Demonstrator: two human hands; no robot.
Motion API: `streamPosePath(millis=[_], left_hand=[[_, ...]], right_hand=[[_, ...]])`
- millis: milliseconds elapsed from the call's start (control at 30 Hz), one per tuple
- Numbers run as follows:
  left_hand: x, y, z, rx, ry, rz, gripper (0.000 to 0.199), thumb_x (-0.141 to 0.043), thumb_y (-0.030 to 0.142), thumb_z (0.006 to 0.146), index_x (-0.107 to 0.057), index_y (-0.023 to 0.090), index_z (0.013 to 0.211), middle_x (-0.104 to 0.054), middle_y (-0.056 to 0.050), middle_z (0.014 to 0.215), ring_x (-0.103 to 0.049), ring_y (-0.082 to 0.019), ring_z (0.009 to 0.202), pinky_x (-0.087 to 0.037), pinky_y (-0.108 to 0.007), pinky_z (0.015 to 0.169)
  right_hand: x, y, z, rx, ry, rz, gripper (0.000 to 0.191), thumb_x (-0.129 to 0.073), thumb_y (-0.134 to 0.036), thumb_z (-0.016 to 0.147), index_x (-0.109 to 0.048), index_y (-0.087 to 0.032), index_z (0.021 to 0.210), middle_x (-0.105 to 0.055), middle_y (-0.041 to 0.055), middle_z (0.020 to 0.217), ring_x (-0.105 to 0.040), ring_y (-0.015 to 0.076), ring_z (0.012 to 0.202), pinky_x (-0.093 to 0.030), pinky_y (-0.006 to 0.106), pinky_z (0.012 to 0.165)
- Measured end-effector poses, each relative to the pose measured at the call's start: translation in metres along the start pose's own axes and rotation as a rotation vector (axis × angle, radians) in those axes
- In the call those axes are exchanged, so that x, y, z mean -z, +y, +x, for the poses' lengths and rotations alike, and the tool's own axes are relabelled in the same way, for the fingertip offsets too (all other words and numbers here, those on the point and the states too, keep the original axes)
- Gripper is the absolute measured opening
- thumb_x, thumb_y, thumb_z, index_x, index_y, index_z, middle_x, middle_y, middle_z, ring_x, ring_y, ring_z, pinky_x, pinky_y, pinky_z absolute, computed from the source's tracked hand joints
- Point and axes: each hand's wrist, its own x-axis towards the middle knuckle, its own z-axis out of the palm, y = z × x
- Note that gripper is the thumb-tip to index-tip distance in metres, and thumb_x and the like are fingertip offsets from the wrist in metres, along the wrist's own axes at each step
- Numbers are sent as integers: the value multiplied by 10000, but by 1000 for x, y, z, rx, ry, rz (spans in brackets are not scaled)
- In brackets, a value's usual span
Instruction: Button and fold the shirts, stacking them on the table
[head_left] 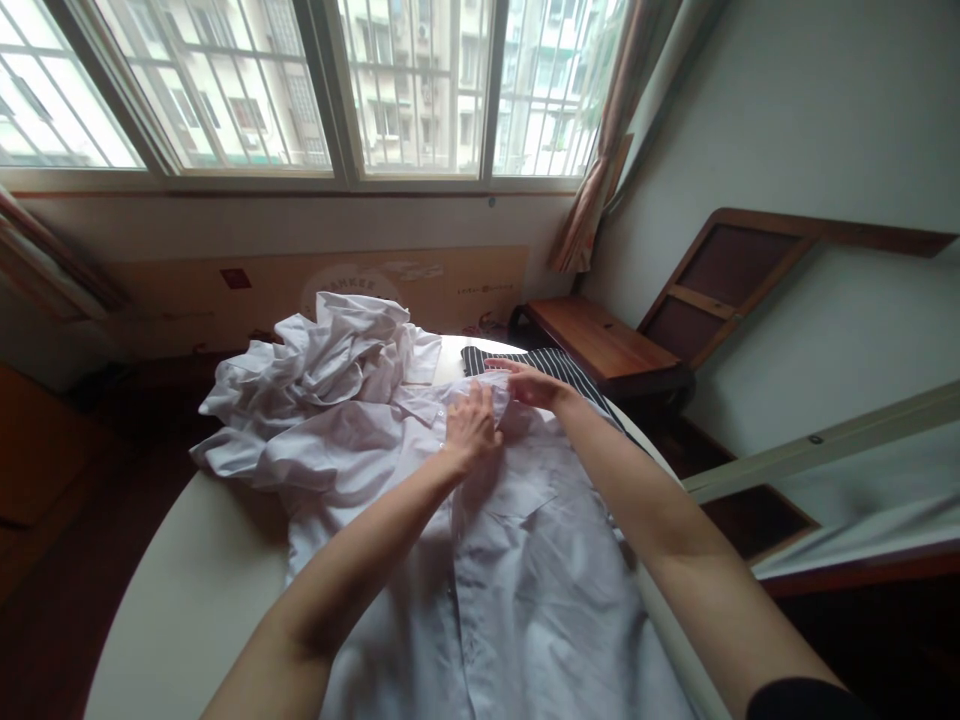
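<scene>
A white button-up shirt [517,560] lies spread front up, its collar at the far end and its button strip running toward me. My left hand [472,425] rests on the collar area, fingers slightly apart and tips against the cloth. Beyond it on the right, my right hand [529,383] grips the shirt collar [491,380] at its edge, with part of the grip hidden by cloth. A heap of crumpled white cloth [330,350] sits at the far left, touching the shirt.
The shirt lies on a round white table [187,570]. Black-and-white striped cloth [555,365] sticks out beneath it at the far right. Past the table are a wooden bench [600,335], a flat cardboard box [420,285], a curtain [592,215] and barred windows [420,90].
</scene>
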Motion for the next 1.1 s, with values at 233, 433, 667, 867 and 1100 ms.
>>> streamPosePath(millis=[233,433,667,867,1100], left_hand=[[15,-32,26,252,103,-259,266,-389,124,849,-630,196,936,-690,-76,947,-633,-216,902,-450,-295,771],[18,-34,29,343,167,-324,271,-351,172,906,-561,193,1077,-702,-86,894,-656,-223,852,-435,-288,715],[15,-36,31,453,32,-249,207,-572,321,788,-682,230,938,-705,-100,960,-639,-268,927,-449,-315,725],[14,-29,31,405,88,-213,271,-478,229,795,-706,242,942,-707,-109,960,-643,-278,901,-452,-329,694],[20,-34,29,474,201,-190,360,-416,460,867,-693,232,851,-707,-128,932,-637,-294,887,-428,-350,701]], right_hand=[[-1,16,2,77,-151,46,728,-680,-39,557,-523,-236,1241,-644,36,1073,-624,121,762,-509,184,607],[-31,22,35,111,309,-110,60,-551,-171,782,-604,-149,799,-640,21,765,-596,106,649,-505,203,588],[-24,21,36,147,517,-247,253,-481,-47,679,-608,-180,853,-645,21,828,-610,137,711,-517,232,647],[-35,24,27,26,463,-180,259,-536,-77,688,-573,-180,922,-628,19,828,-593,124,717,-495,209,620],[-38,18,21,-165,270,-229,225,-716,-270,685,-569,-142,798,-564,5,607,-521,123,547,-422,224,498]])
